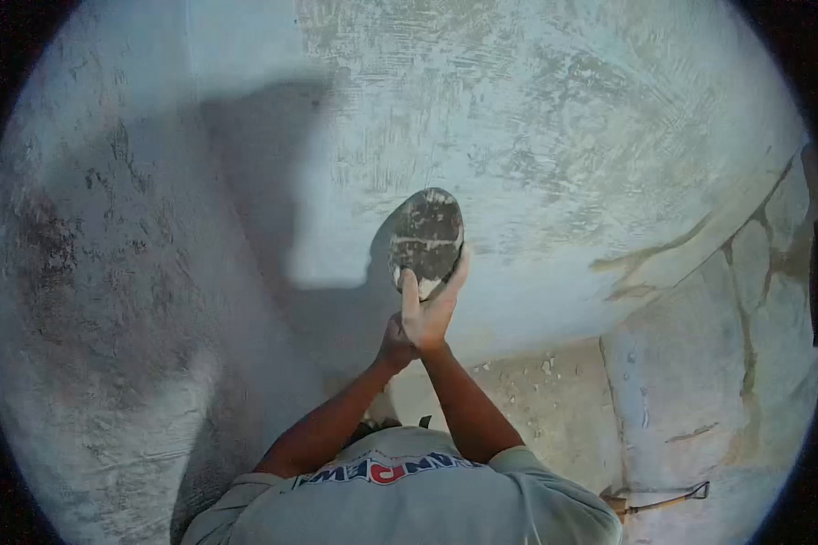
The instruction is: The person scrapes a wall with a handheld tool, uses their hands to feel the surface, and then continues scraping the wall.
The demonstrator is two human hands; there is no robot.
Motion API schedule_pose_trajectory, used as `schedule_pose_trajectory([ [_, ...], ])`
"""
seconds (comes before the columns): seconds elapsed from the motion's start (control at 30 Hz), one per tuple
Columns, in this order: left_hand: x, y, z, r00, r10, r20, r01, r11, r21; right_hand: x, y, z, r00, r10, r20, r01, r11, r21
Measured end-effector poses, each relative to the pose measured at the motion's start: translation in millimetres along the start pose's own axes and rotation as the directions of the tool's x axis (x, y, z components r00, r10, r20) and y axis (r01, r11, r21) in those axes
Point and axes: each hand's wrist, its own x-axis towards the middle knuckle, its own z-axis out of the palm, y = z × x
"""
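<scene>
A flat, dark oval pad point(427, 234) is gripped at its lower end by my right hand point(434, 313). My thumb lies along its near left part and my fingers run up its right edge. Whitish smears and a pale line across the middle mark its face. Pale dust coats my right hand. My left hand point(397, 345) is closed right beside my right wrist, partly hidden behind it; what it holds, if anything, I cannot tell. Behind the pad stretches a pale, rough plastered wall point(518, 163), with the pad's shadow just left of it.
At lower right lies a shovel point(668, 504) with a yellowish shaft and a D-shaped handle. Small pale chips point(518, 372) are scattered on the ground below the wall. Cracked, stained slabs point(745, 327) stand at the right. A large shadow falls across the left side.
</scene>
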Motion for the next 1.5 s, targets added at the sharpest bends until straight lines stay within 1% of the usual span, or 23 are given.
schedule_pose_trajectory([
  [0.03, 0, 3, 4, 0.996, 0.084, -0.031, -0.081, 0.993, 0.081, -2, 1, 0, 1.0, -0.021, -0.003, 0.021, 1.0, -0.008],
  [0.1, 2, 15, 5, 0.999, -0.037, -0.015, 0.039, 0.992, 0.118, 4, -5, 2, 0.997, -0.074, -0.013, 0.074, 0.996, -0.045],
  [0.17, 30, 45, 1, 0.9, -0.425, 0.092, 0.423, 0.905, 0.051, 37, -37, 10, 0.989, -0.147, -0.026, 0.143, 0.984, -0.106],
  [0.2, 45, 49, -2, 0.89, -0.399, 0.221, 0.406, 0.914, 0.015, 41, -44, 11, 0.994, -0.106, -0.027, 0.104, 0.993, -0.058],
  [0.27, 42, 29, -5, 0.91, -0.351, 0.221, 0.347, 0.936, 0.056, 44, -49, 10, 0.999, -0.041, -0.023, 0.04, 0.999, -0.021],
  [0.37, 0, 7, -4, 0.968, -0.243, 0.066, 0.245, 0.969, -0.023, 8, -18, 3, 1.0, -0.009, -0.01, 0.008, 0.998, -0.061],
  [0.4, -12, 15, -2, 0.962, -0.272, 0.016, 0.272, 0.962, 0.005, -8, 3, 0, 1.0, -0.007, -0.003, 0.007, 0.998, -0.064],
  [0.5, -4, -4, -14, 0.965, -0.201, 0.166, 0.192, 0.979, 0.068, -5, -8, 1, 1.0, -0.027, -0.004, 0.027, 0.995, -0.095],
  [0.53, 8, -15, -30, 0.894, -0.31, 0.322, 0.341, 0.939, -0.043, 9, -20, 5, 0.999, -0.043, -0.017, 0.042, 0.994, -0.1],
  [0.63, 26, 13, -1, 0.958, -0.267, 0.106, 0.269, 0.963, -0.011, 35, -45, 10, 0.999, -0.036, -0.021, 0.037, 0.998, 0.046],
  [0.77, 8, 16, -12, 0.93, -0.327, 0.167, 0.329, 0.944, 0.02, 13, -25, 5, 1.0, -0.004, -0.011, 0.004, 0.999, -0.049],
  [0.83, -6, 3, -12, 0.957, -0.265, 0.115, 0.269, 0.963, -0.023, -11, 9, -1, 1.0, 0.02, 0.001, -0.02, 0.997, -0.072],
  [0.9, -6, -10, -7, 0.987, -0.145, 0.065, 0.149, 0.987, -0.064, -2, 2, 1, 1.0, 0.001, 0.005, 0.0, 1.0, -0.015],
  [0.97, -6, -76, -20, 0.966, -0.248, 0.072, 0.254, 0.962, -0.104, 20, -31, 6, 1.0, 0.005, -0.012, -0.005, 1.0, -0.015],
  [1.03, 37, 8, -12, 0.944, -0.28, 0.176, 0.261, 0.958, 0.122, 39, -46, 11, 0.998, -0.058, -0.013, 0.057, 0.996, -0.068],
  [1.07, 47, 22, -5, 0.946, -0.267, 0.186, 0.251, 0.962, 0.105, 45, -54, 13, 0.999, -0.041, -0.006, 0.041, 0.998, -0.049],
  [1.13, 45, 5, -9, 0.932, -0.268, 0.243, 0.275, 0.962, 0.005, 33, -37, 11, 0.999, -0.043, -0.012, 0.043, 0.997, -0.063],
  [1.17, 23, -36, -24, 0.915, -0.283, 0.287, 0.316, 0.946, -0.077, 27, -29, 11, 0.999, -0.045, -0.016, 0.043, 0.997, -0.07],
  [1.23, -4, -47, -21, 0.967, -0.197, 0.162, 0.209, 0.976, -0.061, -1, -1, 4, 0.999, 0.036, 0.015, -0.035, 0.998, -0.051],
  [1.27, -11, -20, -6, 0.997, -0.077, 0.002, 0.077, 0.995, 0.066, -5, -1, 3, 1.0, 0.012, 0.016, -0.011, 0.998, -0.058],
  [1.37, 9, 21, 5, 0.998, 0.002, -0.061, 0.005, 0.993, 0.115, -2, -7, 6, 0.999, -0.053, 0.011, 0.054, 0.996, -0.065],
  [1.4, 15, 13, -6, 0.992, -0.126, 0.018, 0.125, 0.991, 0.052, 15, -22, 10, 0.997, -0.078, 0.009, 0.079, 0.995, -0.062],
  [1.5, 40, 27, -6, 0.959, -0.24, 0.153, 0.234, 0.971, 0.055, 37, -42, 16, 0.995, -0.104, -0.01, 0.102, 0.992, -0.073],
])
